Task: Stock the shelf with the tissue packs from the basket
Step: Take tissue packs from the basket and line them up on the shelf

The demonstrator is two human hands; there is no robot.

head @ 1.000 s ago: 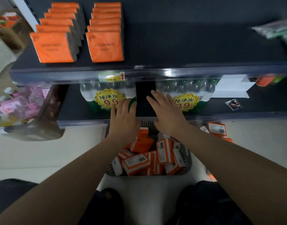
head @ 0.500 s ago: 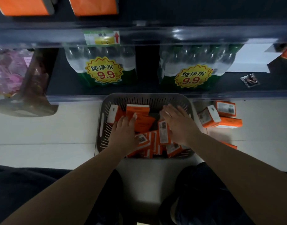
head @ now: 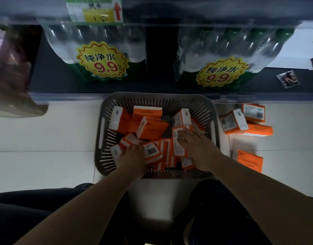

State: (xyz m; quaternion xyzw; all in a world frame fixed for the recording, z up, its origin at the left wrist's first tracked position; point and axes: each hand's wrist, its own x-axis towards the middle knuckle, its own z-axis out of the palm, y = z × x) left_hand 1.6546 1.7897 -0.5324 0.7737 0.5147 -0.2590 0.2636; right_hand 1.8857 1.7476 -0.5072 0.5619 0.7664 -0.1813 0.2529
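Now right hand [head: 196, 147] is laid flat-fingered on a pack [head: 177, 147], long axis pointing at the shelf [head: 72, 97]. Left hand [head: 132, 160], in the basket [head: 157, 98]: finger state cannot be told.

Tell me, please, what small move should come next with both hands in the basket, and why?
Probably close each hand on a pack and lift: the left hand and right hand rest on tissue packs in the basket, none raised yet.

left fingers [head: 135, 149] partly hidden among tissue packs [head: 153, 130]
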